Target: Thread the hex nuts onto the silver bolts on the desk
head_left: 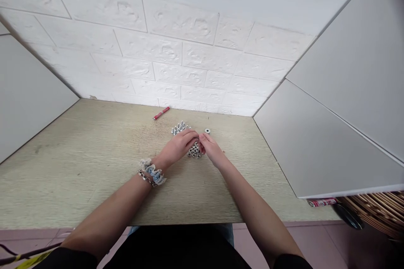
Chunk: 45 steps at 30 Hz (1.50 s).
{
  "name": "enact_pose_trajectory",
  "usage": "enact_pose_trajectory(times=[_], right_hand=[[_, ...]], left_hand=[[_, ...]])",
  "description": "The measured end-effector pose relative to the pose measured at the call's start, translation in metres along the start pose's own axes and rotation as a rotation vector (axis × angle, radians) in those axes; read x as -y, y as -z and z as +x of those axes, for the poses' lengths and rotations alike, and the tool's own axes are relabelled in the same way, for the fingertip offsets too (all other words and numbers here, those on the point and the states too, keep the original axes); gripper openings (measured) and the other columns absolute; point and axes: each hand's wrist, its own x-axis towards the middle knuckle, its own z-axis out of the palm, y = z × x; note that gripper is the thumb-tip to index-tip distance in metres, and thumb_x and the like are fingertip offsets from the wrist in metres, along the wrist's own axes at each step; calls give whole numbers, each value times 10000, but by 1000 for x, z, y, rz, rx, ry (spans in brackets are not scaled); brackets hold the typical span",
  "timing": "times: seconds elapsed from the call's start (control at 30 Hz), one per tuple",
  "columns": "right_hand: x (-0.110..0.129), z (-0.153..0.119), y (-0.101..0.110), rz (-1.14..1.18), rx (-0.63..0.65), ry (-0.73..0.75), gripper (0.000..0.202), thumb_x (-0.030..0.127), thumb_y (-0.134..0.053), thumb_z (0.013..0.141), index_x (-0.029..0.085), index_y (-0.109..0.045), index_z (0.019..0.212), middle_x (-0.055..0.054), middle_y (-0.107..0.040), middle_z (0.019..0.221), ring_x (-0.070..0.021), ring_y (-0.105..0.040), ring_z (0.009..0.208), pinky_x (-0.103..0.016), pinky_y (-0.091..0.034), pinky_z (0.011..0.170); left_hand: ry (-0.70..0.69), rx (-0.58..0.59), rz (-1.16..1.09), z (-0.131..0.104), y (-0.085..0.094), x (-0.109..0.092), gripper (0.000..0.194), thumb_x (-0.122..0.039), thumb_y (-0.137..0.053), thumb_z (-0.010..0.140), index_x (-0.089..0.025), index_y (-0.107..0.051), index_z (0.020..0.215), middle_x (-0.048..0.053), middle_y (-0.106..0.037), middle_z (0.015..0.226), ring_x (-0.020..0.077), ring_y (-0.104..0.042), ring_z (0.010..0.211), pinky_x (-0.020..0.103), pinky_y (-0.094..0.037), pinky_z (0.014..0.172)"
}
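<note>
In the head view, my left hand and right hand meet, fingers curled nearly closed; what they pinch I can't tell. Round silver metal nuts lie between them; silver metal bolts stand upright just beyond my left, the nearer.

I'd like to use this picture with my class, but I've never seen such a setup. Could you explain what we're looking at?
There is no machine: a person works with two bare hands. The single picture comes from a camera worn on the head, looking forward and down, so the arms reach in from the bottom edge. On the table is a cluster of bolt-like pieces, several upright, and, nearer the person, small metal rings like nuts. A round metal piece lies just beyond the right hand. The left hand meets it at the fingertips; whatever they hold is too hidden to make out.
</note>
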Motion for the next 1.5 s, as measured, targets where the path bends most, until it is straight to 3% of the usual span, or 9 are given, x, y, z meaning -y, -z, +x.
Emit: enact_pose_trajectory(times=[0.27,0.47,0.77,0.9,0.97,1.07,1.13,1.37,1.5], right_hand=[[10,-3,3,-27,14,31,361,564,-468,744,204,-440,748,39,-451,611,-110,-455,605,-255,-358,597],[8,-2,3,4,-18,55,297,466,-551,708,202,-444,792,28,-462,700,-99,-437,618,-246,-372,591],[11,-5,2,-213,-73,273,174,300,-498,749,224,-474,905,5,-516,820,-99,-457,600,-248,-369,581],[13,-7,1,-101,-122,252,298,347,-558,715,248,-412,955,24,-495,845,-68,-401,525,-216,-336,505],[13,-7,2,-102,-181,224,269,409,-568,708,227,-422,842,42,-471,721,-70,-369,511,-211,-314,495],[12,-6,4,-203,-168,147,414,532,-456,756,190,-352,547,45,-326,502,-79,-308,482,-224,-259,473],[11,-5,4,-245,-139,86,512,589,-388,764,189,-272,466,41,-253,455,-77,-262,459,-236,-216,454],[13,-5,3,-253,-159,-16,540,638,-361,746,192,-252,462,44,-232,440,-69,-229,442,-233,-180,431],[16,-5,2,-226,-151,-31,530,636,-356,748,197,-271,465,48,-243,428,-75,-258,433,-230,-215,437]], left_hand=[[68,-30,-15,2,0,-2,209,-254,-400,867,-176,-580,940,54,-606,949,140,-555,867,274,-441,777],[323,-12,-169,7,4,-7,215,-312,-450,826,-194,-623,877,28,-647,862,159,-576,797,281,-440,735],[601,55,-791,10,4,-5,230,-347,-557,743,-144,-619,832,23,-620,784,127,-559,730,273,-445,721],[724,2,-1068,10,3,-5,233,-334,-626,688,-136,-604,809,18,-600,779,93,-548,701,272,-448,761],[748,-41,-1107,9,1,-5,237,-330,-649,666,-139,-598,798,8,-594,764,83,-543,683,265,-450,756],[725,-52,-1044,9,-2,-6,243,-330,-652,662,-142,-607,809,0,-591,742,79,-536,664,254,-450,732],[678,-20,-942,9,-4,-8,246,-342,-621,690,-142,-619,833,6,-596,733,91,-537,666,254,-449,707],[448,36,-418,7,-5,-17,246,-328,-484,787,-182,-651,895,21,-647,834,141,-556,738,258,-427,690],[352,34,-274,6,-4,-20,244,-309,-453,809,-194,-657,876,15,-656,867,143,-570,770,248,-413,712]])
